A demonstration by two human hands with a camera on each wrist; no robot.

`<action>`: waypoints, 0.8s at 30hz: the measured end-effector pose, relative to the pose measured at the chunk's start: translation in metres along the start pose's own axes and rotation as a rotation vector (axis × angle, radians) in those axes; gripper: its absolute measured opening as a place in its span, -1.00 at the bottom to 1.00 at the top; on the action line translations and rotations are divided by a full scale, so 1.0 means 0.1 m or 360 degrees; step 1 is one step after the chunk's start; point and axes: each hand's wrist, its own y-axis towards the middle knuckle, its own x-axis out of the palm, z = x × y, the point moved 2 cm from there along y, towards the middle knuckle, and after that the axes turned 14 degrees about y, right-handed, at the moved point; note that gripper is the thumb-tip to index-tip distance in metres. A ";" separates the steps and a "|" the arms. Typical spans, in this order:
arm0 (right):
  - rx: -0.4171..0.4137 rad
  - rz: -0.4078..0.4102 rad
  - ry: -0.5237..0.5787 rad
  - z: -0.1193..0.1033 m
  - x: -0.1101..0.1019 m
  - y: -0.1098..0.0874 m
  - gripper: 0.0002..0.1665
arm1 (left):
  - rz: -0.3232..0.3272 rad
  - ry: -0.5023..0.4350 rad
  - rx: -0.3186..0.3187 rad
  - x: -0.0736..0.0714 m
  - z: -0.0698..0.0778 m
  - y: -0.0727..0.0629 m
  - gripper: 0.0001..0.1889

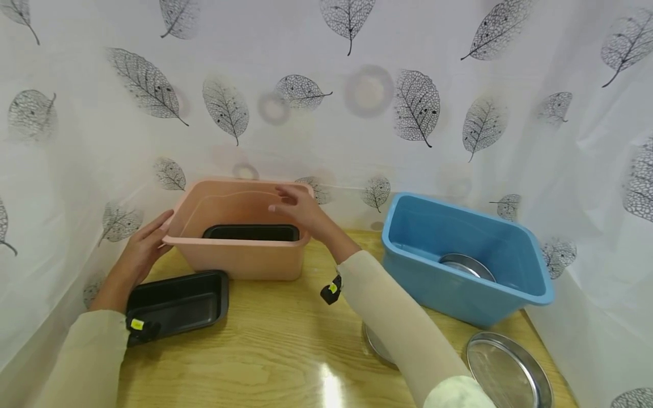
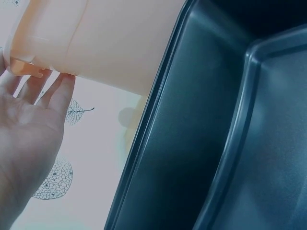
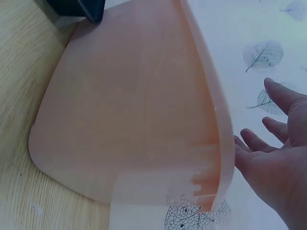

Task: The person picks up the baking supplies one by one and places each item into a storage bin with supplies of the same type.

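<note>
I work with two hands at the pink tub point(image 1: 240, 262), which sits between the left and right fingers; the left hand point(image 1: 144, 249) is at its near end, fingers reaching up and touching it under the rim, fairly straight rather than clenched; the right hand point(image 1: 302, 211) is at the opposite end, its fingers spread and loose, with nothing grasped; I cannot tell whether those fingertips touch the rim or stop just short of it.

I judge the work to be partway; one dark pan point(image 1: 250, 232) lies inside the pink tub, between the two sets of fingers, so I count that piece as placed; a second dark pan point(image 1: 178, 303) lies on the bench point(image 1: 255, 362), nearer me than the left fingers and partly hidden by that wrist; I take it as left to deal with.

Well off to the right of the right fingers stands the blue tub point(image 1: 444, 300), with a round tin point(image 1: 466, 265) inside, which I likewise count as placed; another tin point(image 1: 376, 347) shows partly from under the right sleeve point(image 1: 393, 317), nearer me than the right fingers; a shallow tin point(image 1: 502, 371) lies farther right from those fingers, just beside the blue tub; I judge both to be left, and neither hand is at them.
</note>
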 end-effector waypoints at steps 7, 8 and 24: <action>-0.0013 -0.0029 0.0079 -0.09 0.05 -0.18 -0.20 | -0.0008 -0.0007 0.0004 0.01 0.00 0.00 -0.32; -0.0015 -0.0033 0.0082 -0.10 0.06 -0.21 -0.20 | -0.0006 -0.0002 -0.0001 0.01 0.00 0.00 -0.32; -0.0058 -0.0194 0.0127 -0.08 0.40 -0.72 -0.23 | -0.0017 0.0042 0.0000 0.00 -0.01 -0.02 -0.32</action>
